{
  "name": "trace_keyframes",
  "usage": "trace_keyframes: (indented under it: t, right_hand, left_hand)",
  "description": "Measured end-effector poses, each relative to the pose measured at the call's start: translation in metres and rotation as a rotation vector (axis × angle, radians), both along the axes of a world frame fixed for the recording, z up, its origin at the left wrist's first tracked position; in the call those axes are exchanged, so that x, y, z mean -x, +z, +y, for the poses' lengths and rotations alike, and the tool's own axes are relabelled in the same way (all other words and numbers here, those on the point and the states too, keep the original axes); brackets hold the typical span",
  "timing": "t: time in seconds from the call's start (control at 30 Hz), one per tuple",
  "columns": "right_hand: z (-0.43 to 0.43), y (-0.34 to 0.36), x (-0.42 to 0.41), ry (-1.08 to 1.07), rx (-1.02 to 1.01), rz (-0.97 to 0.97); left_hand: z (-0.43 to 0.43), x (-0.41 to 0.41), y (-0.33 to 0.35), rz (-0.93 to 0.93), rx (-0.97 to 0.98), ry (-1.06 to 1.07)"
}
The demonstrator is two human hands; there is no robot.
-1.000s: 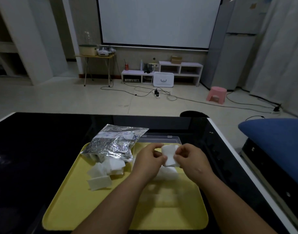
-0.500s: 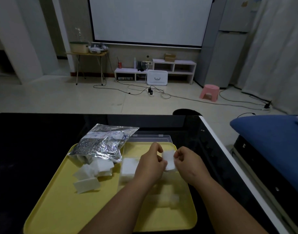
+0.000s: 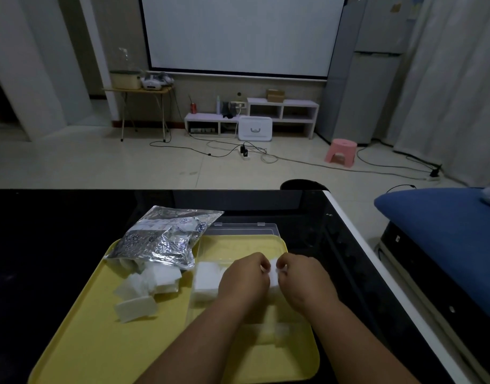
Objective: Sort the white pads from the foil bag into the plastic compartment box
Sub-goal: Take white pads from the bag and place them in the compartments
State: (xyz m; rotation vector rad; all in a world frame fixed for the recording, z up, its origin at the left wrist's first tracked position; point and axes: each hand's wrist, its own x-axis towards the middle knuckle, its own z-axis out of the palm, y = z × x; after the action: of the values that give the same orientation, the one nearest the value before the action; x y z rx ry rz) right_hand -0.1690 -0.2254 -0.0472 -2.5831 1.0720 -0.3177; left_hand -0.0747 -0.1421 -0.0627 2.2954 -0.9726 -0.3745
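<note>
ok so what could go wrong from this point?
1. The left hand and right hand both pinch one white pad over the compartment box. Its clear dividers barely show in this dim light, so the pad may land across two cells.
2. Loose pads lie heaped by the foil bag, near the left forearm; a sweep could scatter them.

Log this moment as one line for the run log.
left hand: pinching white pad | right hand: pinching same pad | over: compartment box | loose pads: beside foil bag on yellow tray
</note>
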Motion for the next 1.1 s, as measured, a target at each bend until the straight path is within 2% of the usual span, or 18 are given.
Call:
trace_keyframes:
  t: [0.13, 0.3, 0.47, 0.57, 0.73, 0.83, 0.97, 1.1]
  right_hand:
    - [0.001, -0.002, -0.001, -0.021, 0.076, 0.051]
    - [-0.003, -0.003, 0.002, -0.044, 0.03, 0.133]
    - [0.0, -0.002, 0.001, -0.05, -0.058, 0.19]
    - [0.001, -0.002, 0.002, -0.06, -0.09, 0.191]
    - [0.001, 0.0, 0.001, -0.03, -0.016, 0.108]
    - [0.001, -0.002, -0.003, -0.026, -0.06, 0.13]
    - [0.001, -0.004, -0.006, -0.03, -0.103, 0.172]
    - [-0.001, -0.002, -0.006, -0.034, -0.106, 0.134]
  left_hand:
    - [-0.001, -0.002, 0.001, 0.003, 0.001, -0.02]
    - [-0.002, -0.001, -0.001, -0.03, -0.017, -0.023]
    - [-0.004, -0.007, 0.0, 0.019, -0.073, -0.006]
    - [-0.006, -0.009, 0.001, 0.046, -0.103, -0.005]
    - [-0.01, -0.011, -0.002, 0.052, -0.116, 0.021]
    - [-0.009, -0.012, -0.003, 0.035, -0.103, 0.023]
    - [-0.008, -0.01, -0.002, 0.01, -0.1, -0.02]
    - [-0.004, -0.011, -0.001, -0.015, -0.114, -0.074]
